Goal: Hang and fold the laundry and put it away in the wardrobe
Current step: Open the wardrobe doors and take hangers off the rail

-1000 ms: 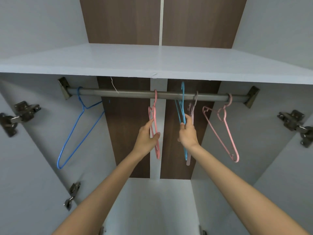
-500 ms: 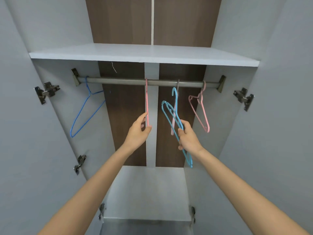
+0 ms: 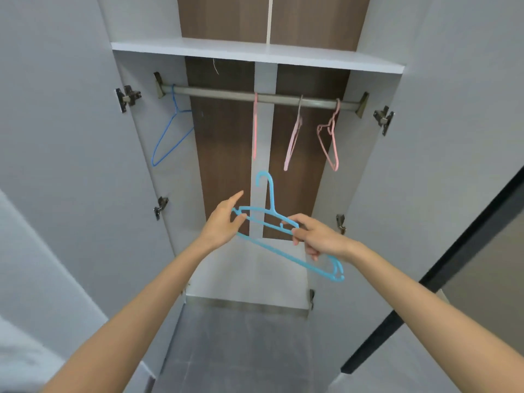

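Right hand pinched the upper arm of a light-blue plastic hanger. Left hand gripped its left end between thumb and fingers. The hanger was tilted below the grey metal rail of the open wardrobe. Three pink plastic hangers and one blue wire hanger hung there.

Five hangers in all: one light blue hanger, one blue wire hanger, and three pink hangers. One rail. One shelf. Five door hinges show plainly. Two hands: a left hand and a right hand.
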The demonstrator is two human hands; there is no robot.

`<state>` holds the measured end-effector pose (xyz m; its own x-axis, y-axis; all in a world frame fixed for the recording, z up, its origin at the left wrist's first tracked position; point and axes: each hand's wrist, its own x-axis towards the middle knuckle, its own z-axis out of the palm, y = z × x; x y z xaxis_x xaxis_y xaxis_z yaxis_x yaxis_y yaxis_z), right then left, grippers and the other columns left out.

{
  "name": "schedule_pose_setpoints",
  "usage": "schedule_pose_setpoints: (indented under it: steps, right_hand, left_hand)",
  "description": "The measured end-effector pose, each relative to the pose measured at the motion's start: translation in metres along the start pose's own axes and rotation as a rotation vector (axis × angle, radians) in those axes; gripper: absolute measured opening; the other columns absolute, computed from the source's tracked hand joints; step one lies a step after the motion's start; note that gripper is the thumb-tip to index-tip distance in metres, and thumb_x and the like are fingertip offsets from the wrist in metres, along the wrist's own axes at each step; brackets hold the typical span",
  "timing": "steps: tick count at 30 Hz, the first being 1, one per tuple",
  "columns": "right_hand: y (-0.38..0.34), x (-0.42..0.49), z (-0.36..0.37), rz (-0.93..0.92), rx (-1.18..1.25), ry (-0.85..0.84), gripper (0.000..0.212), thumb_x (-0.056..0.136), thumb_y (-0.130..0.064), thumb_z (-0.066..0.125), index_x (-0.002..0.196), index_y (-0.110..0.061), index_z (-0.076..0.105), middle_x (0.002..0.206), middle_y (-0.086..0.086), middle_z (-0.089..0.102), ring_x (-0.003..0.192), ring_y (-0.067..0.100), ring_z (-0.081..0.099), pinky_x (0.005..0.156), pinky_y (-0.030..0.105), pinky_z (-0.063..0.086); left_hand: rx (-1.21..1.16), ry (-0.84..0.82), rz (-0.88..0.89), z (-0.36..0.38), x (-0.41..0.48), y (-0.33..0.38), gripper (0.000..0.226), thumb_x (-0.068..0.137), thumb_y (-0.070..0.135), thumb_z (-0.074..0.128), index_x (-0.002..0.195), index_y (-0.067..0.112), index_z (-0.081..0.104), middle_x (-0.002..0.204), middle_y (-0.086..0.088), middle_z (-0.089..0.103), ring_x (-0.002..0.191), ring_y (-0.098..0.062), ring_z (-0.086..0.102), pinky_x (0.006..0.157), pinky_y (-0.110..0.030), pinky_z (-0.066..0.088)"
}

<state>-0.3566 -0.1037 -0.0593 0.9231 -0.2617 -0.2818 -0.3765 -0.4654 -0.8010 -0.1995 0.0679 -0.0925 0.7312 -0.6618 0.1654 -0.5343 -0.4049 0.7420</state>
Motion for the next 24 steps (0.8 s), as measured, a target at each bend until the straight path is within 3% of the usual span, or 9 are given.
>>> schedule_pose_setpoints:
  steps: [2,6,9,15,18,21,24]
  right_hand:
    - [-0.006,-0.012,0.016,-0.04,-0.019,-0.092,0.022,0.101,-0.02,0.039,0.121,-0.021,0.048,0.082,0.0,0.055,0.044,0.007,0.038,0.046,0.021,0.041]
    - [-0.021,-0.026,0.06,-0.11,-0.053,-0.233,0.012,0.101,-0.027,0.043,0.112,-0.024,0.048,0.087,0.001,0.063,0.053,0.012,0.046,0.055,0.022,0.048]
    - [-0.031,-0.032,0.106,-0.163,-0.058,-0.294,0.015,0.1,-0.032,0.044,0.11,-0.021,0.047,0.09,-0.003,0.068,0.06,0.011,0.055,0.064,0.022,0.052]
    - [-0.047,-0.052,0.22,-0.178,-0.114,-0.313,0.009,0.099,-0.025,0.047,0.107,-0.021,0.05,0.092,-0.003,0.071,0.067,0.011,0.061,0.07,0.021,0.05]
    - [-0.06,-0.066,0.275,-0.201,-0.168,-0.288,0.011,0.097,-0.023,0.05,0.108,-0.025,0.052,0.088,-0.006,0.067,0.061,0.007,0.058,0.059,0.009,0.043]
    - [-0.076,-0.078,0.324,-0.207,-0.184,-0.335,0.018,0.098,-0.022,0.049,0.116,-0.019,0.053,0.102,0.002,0.064,0.065,0.011,0.059,0.067,0.015,0.047]
    - [-0.089,-0.09,0.358,-0.218,-0.112,-0.38,0.019,0.1,-0.02,0.045,0.113,-0.015,0.057,0.104,0.006,0.059,0.07,0.007,0.054,0.059,0.009,0.046]
  left_hand:
    - [0.1,-0.015,0.018,-0.01,-0.024,-0.016,0.055,0.096,0.018,0.051,0.147,0.016,0.03,0.148,-0.007,0.038,0.135,-0.02,0.035,0.102,-0.02,0.027]
    - [0.204,0.015,0.01,-0.035,-0.083,-0.055,0.041,0.097,0.018,0.049,0.138,0.016,0.045,0.138,-0.007,0.051,0.128,-0.023,0.044,0.107,-0.033,0.031]
    - [0.268,0.084,-0.006,-0.063,-0.132,-0.085,0.029,0.097,0.018,0.049,0.125,0.017,0.059,0.119,-0.007,0.063,0.11,-0.025,0.056,0.097,-0.04,0.041]
    - [0.244,0.075,-0.05,-0.122,-0.242,-0.133,0.02,0.094,0.012,0.054,0.108,0.011,0.069,0.101,-0.003,0.068,0.091,-0.018,0.058,0.081,-0.022,0.039]
    - [0.196,0.045,-0.113,-0.141,-0.289,-0.148,0.016,0.092,0.014,0.058,0.102,0.013,0.071,0.097,0.005,0.066,0.086,-0.011,0.058,0.081,-0.02,0.042]
    - [0.143,-0.025,-0.136,-0.15,-0.323,-0.156,0.007,0.09,0.013,0.061,0.091,0.016,0.068,0.085,0.012,0.064,0.08,-0.008,0.058,0.078,-0.021,0.044]
    - [0.117,-0.022,-0.18,-0.155,-0.35,-0.16,0.008,0.089,0.011,0.062,0.087,0.019,0.062,0.078,0.014,0.06,0.075,-0.006,0.055,0.073,-0.014,0.041]
